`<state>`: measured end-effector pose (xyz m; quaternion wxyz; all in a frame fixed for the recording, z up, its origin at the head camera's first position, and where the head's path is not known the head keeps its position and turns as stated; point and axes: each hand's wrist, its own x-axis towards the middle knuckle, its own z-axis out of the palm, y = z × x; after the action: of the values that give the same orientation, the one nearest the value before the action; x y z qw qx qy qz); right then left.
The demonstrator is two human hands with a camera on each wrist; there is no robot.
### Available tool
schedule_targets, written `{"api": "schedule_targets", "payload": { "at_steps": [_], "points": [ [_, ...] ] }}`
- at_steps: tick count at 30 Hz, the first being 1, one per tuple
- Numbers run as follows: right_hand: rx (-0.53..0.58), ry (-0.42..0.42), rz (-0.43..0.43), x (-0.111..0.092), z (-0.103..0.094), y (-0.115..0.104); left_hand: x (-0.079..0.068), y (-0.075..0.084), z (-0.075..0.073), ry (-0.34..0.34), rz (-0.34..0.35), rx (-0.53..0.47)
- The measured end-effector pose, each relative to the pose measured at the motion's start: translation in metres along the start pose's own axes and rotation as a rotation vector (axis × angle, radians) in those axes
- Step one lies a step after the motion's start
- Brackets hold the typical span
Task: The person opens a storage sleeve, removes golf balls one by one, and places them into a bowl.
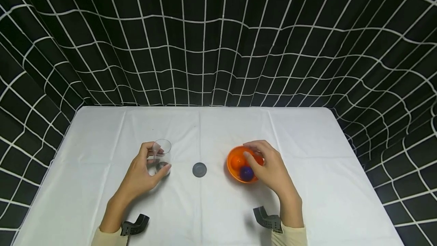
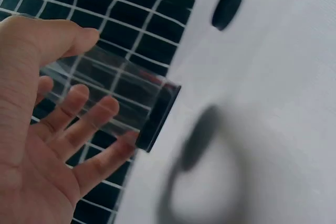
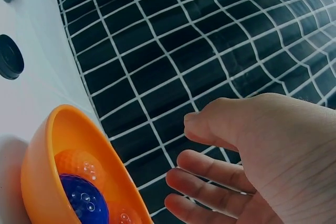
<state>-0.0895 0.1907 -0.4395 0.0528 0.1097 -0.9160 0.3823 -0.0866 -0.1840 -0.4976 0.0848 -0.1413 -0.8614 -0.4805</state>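
A clear cylindrical container (image 1: 162,155) with a dark base is gripped in my left hand (image 1: 141,174), thumb on one side and fingers on the other. In the left wrist view its dark base (image 2: 158,119) stands apart from a blurred shadow on the cloth. My right hand (image 1: 271,166) hovers over an orange bowl (image 1: 232,172), its fingers loosely bent and holding nothing. Inside the bowl lie an orange ball (image 1: 238,161), a dark blue textured ball (image 1: 246,173) and a red-orange ball (image 1: 259,159), partly hidden by the hand.
Between the hands, a dark grey round lid (image 1: 199,169) lies flat on the white-clothed table (image 1: 201,215). Black curtains with white netting (image 1: 211,41) rise behind and beside the table. Each wrist carries a dark curved mount (image 1: 268,219).
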Motion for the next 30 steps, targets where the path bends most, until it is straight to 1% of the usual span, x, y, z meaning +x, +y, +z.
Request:
{"api": "schedule_targets", "payload": {
  "at_steps": [5,9,12,15,19,22,27,30],
  "points": [
    [0.001,-0.016,-0.013,0.001,0.003,0.002,-0.011,-0.009,-0.003,0.007,-0.042,-0.061],
    [0.001,-0.040,-0.015,0.002,0.005,0.002,-0.018,-0.016,-0.006,0.021,-0.038,-0.050],
    [0.011,-0.033,-0.018,0.004,0.003,0.001,-0.016,-0.018,-0.005,0.013,-0.042,-0.044],
    [0.021,-0.017,-0.015,0.005,0.000,0.002,-0.012,-0.019,-0.003,-0.012,-0.064,-0.056],
    [0.030,-0.018,-0.006,0.003,-0.002,0.004,-0.009,-0.019,-0.002,-0.039,-0.091,-0.067],
    [0.028,-0.018,-0.003,0.002,-0.002,0.005,-0.009,-0.018,-0.003,-0.046,-0.096,-0.069],
    [0.019,0.007,-0.008,0.001,-0.005,0.006,-0.009,-0.020,-0.003,-0.070,-0.099,-0.106],
    [0.027,0.020,-0.007,0.000,-0.006,0.009,-0.011,-0.022,-0.003,-0.086,-0.110,-0.099]
  ]
}}
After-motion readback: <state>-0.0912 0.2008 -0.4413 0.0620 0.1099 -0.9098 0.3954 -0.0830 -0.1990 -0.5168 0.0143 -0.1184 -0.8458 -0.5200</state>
